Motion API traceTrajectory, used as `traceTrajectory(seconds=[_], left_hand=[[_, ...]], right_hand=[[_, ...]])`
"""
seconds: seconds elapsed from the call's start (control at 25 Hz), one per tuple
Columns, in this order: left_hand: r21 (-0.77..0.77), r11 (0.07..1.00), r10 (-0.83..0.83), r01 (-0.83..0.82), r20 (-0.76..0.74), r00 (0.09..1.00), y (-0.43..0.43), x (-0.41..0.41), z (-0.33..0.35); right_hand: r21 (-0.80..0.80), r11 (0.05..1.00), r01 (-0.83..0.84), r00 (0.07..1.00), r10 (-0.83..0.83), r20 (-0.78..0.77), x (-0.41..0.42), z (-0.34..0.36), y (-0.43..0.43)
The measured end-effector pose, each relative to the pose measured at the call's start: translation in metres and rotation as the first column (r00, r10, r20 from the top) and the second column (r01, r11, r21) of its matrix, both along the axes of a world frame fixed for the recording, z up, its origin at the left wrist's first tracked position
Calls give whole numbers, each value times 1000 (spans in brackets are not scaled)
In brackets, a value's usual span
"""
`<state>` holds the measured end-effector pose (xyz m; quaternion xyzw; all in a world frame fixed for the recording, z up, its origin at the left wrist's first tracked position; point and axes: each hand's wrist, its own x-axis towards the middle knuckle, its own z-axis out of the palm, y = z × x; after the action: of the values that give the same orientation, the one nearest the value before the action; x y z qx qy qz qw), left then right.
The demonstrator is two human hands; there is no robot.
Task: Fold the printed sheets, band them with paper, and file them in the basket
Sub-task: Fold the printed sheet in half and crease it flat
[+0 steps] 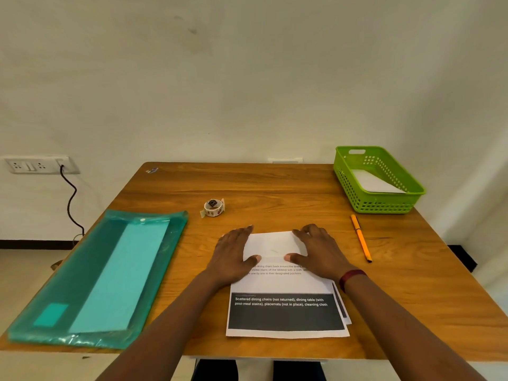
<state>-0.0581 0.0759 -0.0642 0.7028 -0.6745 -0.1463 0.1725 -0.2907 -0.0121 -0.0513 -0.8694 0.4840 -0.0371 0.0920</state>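
The left hand (233,257) and right hand (319,251) lie flat and open on the folded printed sheets (283,284), gripping nothing. The orange pen (361,237) lies just right of the right hand.

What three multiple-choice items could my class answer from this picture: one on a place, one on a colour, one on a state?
1. Where does the pen lie?
A. Inside the basket
B. On the table, on the right hand's side
C. On the teal folder

2. What colour is the basket?
A. Green
B. Red
C. Blue

3. How do the printed sheets lie?
A. Rolled into a tube
B. Far end folded over, pressed flat by both hands
C. Crumpled into a ball

Answers:
1 B: it lies bare on the wood, between hand and basket.
2 A: its mesh walls are bright green.
3 B: left hand and right hand hold the flap down.
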Motion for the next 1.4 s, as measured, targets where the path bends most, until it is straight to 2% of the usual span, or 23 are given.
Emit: traceTrajectory(seconds=[0.32, 0.48, 0.6, 0.76, 0.92, 1.04, 1.16, 1.28, 1.4], left_hand=[[-38, 999, 20, -19, 5, 1000, -5, 3, 2], [-70, 997, 40, -40, -1, 999, -6, 2, 9], [-91, 993, 70, -73, -38, 997, -7, 1, 16], [-169, 977, 101, -132, -181, 978, -6, 0, 23], [-227, 955, 123, -191, -284, 951, -5, 2, 34], [-279, 940, 97, -197, -335, 937, -6, 5, 39], [-336, 926, 69, -172, -297, 952, -4, 7, 41], [-373, 914, 62, -159, -258, 964, -1, 5, 40], [-350, 929, 62, -119, -170, 983, 6, 2, 32]], right_hand=[[70, 998, 4, 999, -1, -51, 9, 13, -11], [31, 999, -15, 999, 16, -31, 12, 18, -12], [-15, 1000, 5, 999, -4, 51, 12, 17, -8], [-76, 996, 40, 986, -27, 165, 10, 15, -1], [-94, 993, 73, 932, -34, 360, 5, 26, -3], [-130, 990, 54, 896, 10, 444, 2, 36, -5], [-173, 984, 50, 882, 38, 470, 0, 41, -4], [-213, 977, 24, 899, 72, 432, -1, 36, 1], [-244, 970, -6, 915, 104, 389, -4, 28, 8]])
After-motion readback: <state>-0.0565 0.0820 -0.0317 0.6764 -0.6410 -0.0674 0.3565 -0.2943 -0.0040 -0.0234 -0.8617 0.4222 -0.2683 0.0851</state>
